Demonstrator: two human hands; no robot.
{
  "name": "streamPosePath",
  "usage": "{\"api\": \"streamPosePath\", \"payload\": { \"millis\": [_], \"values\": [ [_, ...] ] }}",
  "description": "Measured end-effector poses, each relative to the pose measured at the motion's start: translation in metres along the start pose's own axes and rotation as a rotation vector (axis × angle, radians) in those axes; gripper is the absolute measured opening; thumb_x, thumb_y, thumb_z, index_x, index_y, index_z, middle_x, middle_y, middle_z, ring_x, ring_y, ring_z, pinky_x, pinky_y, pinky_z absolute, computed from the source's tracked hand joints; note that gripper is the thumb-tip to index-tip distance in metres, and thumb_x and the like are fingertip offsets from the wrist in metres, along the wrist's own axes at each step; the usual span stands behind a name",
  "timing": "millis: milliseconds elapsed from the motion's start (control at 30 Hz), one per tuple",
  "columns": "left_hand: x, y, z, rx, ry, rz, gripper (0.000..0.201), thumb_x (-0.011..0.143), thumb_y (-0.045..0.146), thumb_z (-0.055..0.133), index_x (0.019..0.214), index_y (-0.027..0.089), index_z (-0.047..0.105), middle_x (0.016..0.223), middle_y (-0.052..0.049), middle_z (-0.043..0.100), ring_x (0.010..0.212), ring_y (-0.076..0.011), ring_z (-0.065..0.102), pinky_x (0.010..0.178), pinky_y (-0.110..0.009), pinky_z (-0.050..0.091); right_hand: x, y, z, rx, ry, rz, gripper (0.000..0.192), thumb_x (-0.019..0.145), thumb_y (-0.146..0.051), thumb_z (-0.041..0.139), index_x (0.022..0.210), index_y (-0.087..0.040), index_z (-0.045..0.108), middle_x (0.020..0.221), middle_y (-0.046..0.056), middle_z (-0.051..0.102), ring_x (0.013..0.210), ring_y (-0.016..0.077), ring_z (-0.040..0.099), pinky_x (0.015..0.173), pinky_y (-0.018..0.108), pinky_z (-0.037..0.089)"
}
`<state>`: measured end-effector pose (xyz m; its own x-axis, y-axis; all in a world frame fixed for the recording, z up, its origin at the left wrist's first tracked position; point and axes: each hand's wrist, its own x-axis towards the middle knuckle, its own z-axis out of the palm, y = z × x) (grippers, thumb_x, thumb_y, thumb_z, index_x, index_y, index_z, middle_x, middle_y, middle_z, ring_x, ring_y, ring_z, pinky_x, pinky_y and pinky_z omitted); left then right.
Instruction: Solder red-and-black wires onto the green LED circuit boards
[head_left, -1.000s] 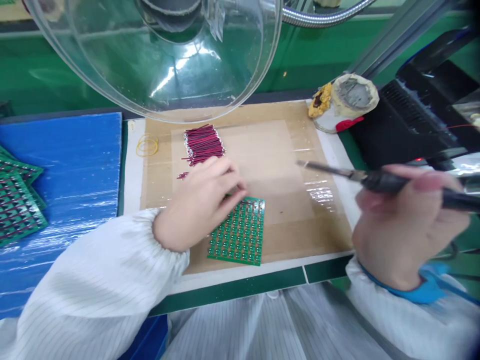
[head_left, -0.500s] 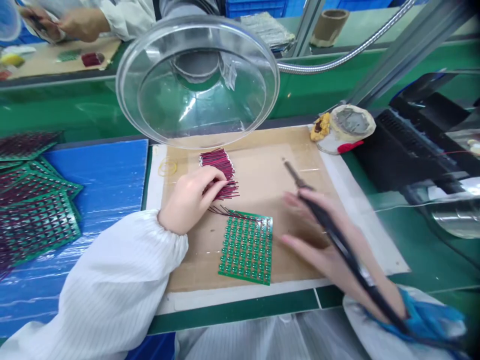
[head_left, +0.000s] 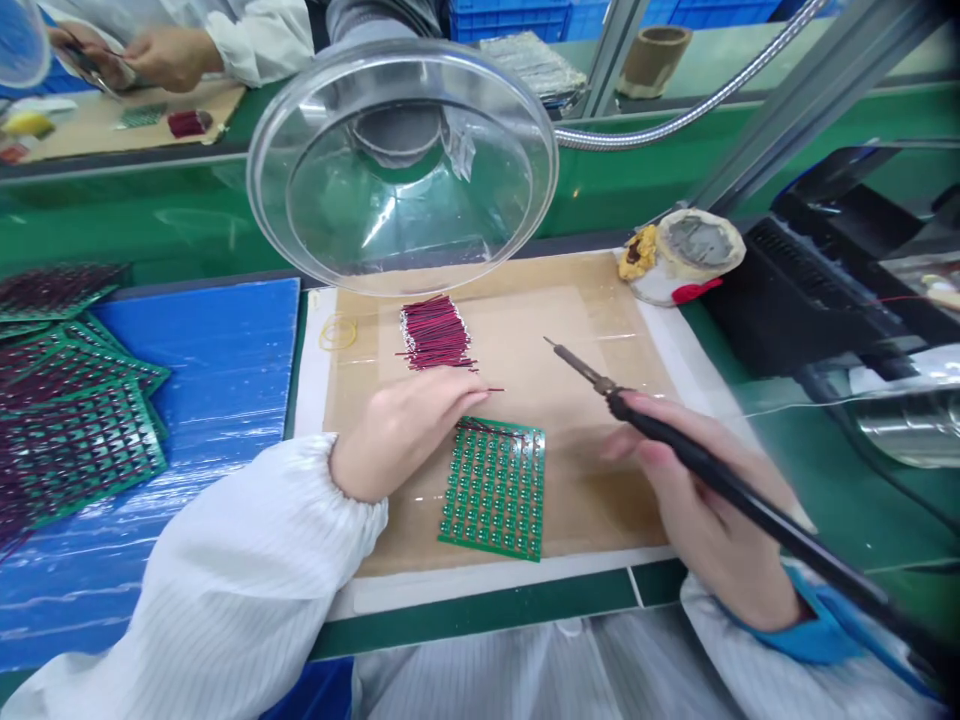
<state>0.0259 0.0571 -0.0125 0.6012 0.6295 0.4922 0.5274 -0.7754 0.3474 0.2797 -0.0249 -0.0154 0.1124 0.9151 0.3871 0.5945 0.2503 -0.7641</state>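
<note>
My left hand [head_left: 416,425] is pinched on a short dark-red wire [head_left: 495,390], whose end sticks out to the right of the fingertips. It hovers at the upper left corner of a green circuit board [head_left: 491,495] with rows of small soldered pads. Several wires lie along the board's top edge, partly hidden by the hand. Just above the hand lies a bundle of red and black wires [head_left: 435,335]. My right hand [head_left: 697,490] holds a soldering iron [head_left: 667,430], its tip pointing up and left, apart from the board.
A clear round shield [head_left: 405,180] hangs over the back of the cardboard mat [head_left: 600,500]. Wired boards [head_left: 82,440] are stacked on a blue surface at left. A round pot with yellow sponge [head_left: 694,250] stands back right, beside a black device [head_left: 780,290]. Another person's hands [head_left: 165,60] work across.
My left hand has moved from the wire bundle down and right towards the board, with a wire in its fingers. My right hand has shifted slightly right, and the iron now lies at a flatter angle.
</note>
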Motion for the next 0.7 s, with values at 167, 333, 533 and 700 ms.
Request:
{"api": "streamPosePath", "payload": {
  "millis": [167,333,533,700],
  "values": [
    [-0.006,0.011,0.01,-0.03,-0.04,0.129,0.023,0.093,0.013,0.057,0.115,0.013,0.059,0.107,-0.004,0.07,0.097,-0.0124,0.065,0.092,-0.024,0.051,0.004,0.013,-0.003,0.073,0.321,0.091,0.018,0.084,-0.031,0.065,0.099,-0.024,0.072,0.088,0.001,0.071,0.059,0.0103,0.059,0.055,0.026,0.046],
    [0.001,0.02,0.017,-0.233,-0.209,-0.028,0.012,0.097,0.019,0.05,0.098,0.015,0.062,0.091,-0.002,0.066,0.083,-0.0124,0.059,0.078,-0.027,0.048,0.0,0.016,0.004,0.264,0.314,0.063,0.023,0.09,-0.032,0.056,0.079,-0.019,0.07,0.072,-0.001,0.065,0.043,0.0063,0.046,0.043,0.024,0.037],
    [0.008,0.025,0.02,-0.256,-0.242,-0.1,0.011,0.094,0.02,0.054,0.088,0.015,0.062,0.094,-0.003,0.06,0.096,-0.0169,0.049,0.096,-0.036,0.039,-0.008,0.017,0.0,0.239,0.186,-0.011,0.015,0.087,-0.023,0.057,0.079,-0.019,0.069,0.067,-0.001,0.062,0.055,0.0105,0.056,0.049,0.025,0.041],
    [0.006,0.027,0.022,-0.253,-0.258,-0.147,0.012,0.093,0.02,0.054,0.086,0.015,0.062,0.097,-0.004,0.056,0.095,-0.0173,0.048,0.093,-0.036,0.04,-0.006,0.02,-0.002,0.212,0.111,-0.015,0.011,0.085,-0.02,0.058,0.082,-0.021,0.069,0.069,-0.001,0.063,0.058,0.011,0.058,0.053,0.026,0.044]
  ]
}}
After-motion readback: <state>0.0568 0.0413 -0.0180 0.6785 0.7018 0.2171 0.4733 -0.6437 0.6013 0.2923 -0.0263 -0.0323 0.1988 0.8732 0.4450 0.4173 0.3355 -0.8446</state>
